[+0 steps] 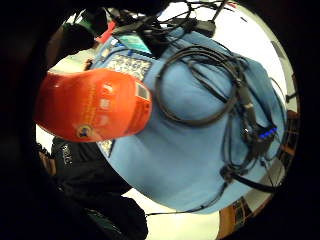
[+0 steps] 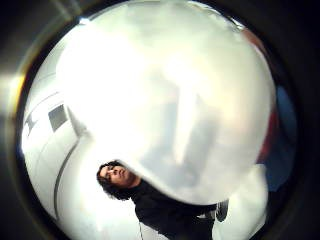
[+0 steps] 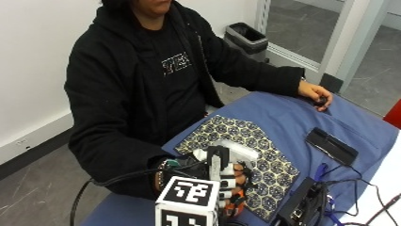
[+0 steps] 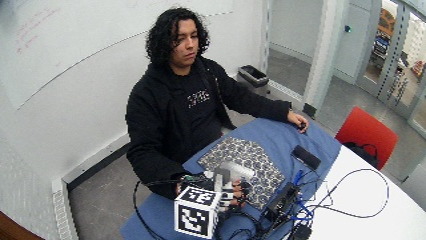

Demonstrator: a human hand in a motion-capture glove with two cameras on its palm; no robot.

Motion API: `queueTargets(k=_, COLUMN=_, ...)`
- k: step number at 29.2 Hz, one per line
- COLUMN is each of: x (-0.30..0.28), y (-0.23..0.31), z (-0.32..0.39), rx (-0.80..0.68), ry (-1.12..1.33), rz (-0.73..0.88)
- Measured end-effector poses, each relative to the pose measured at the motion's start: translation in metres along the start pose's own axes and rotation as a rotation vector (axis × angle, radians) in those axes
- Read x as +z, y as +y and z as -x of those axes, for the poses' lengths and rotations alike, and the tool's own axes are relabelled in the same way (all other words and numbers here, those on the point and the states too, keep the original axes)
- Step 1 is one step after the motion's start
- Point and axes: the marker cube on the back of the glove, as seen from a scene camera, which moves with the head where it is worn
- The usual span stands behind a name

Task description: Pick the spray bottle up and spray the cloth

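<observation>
My gloved right hand (image 3: 213, 173) grips the spray bottle (image 3: 236, 152) near the table's front edge, fingers curled round it. The bottle has a whitish upper part and an orange lower part (image 1: 95, 105) with a label. It is held just above the near end of the patterned cloth (image 3: 253, 141), which lies flat on the blue table cover (image 3: 282, 115). In the thumb side view the pale bottle (image 2: 170, 100) fills most of the picture, close to the palm. The wide view shows the same grip of the hand (image 4: 229, 191) over the cloth (image 4: 247, 156).
The person's bare left hand (image 3: 315, 95) rests on the table's far end. A flat black device (image 3: 332, 146) lies beyond the cloth. A black box with cables (image 3: 305, 205) stands right of my hand. A bin (image 3: 247, 37) and a red chair (image 4: 365, 132) stand off the table.
</observation>
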Motion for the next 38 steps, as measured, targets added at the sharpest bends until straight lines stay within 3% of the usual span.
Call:
queueTargets(k=9, x=0.036, y=-0.019, z=0.012, rx=0.003, ry=-0.394, rz=-0.184)
queueTargets(k=15, x=0.042, y=-0.028, z=0.011, rx=0.004, ry=-0.367, rz=-0.299)
queueTargets(k=27, x=0.037, y=-0.025, z=-0.005, rx=-0.014, ry=-0.375, rz=-0.331)
queueTargets(k=30, x=0.034, y=-0.018, z=0.002, rx=-0.022, ry=-0.389, rz=-0.273)
queueTargets(k=38, x=0.033, y=0.018, z=0.059, rx=0.109, ry=-0.303, rz=0.179)
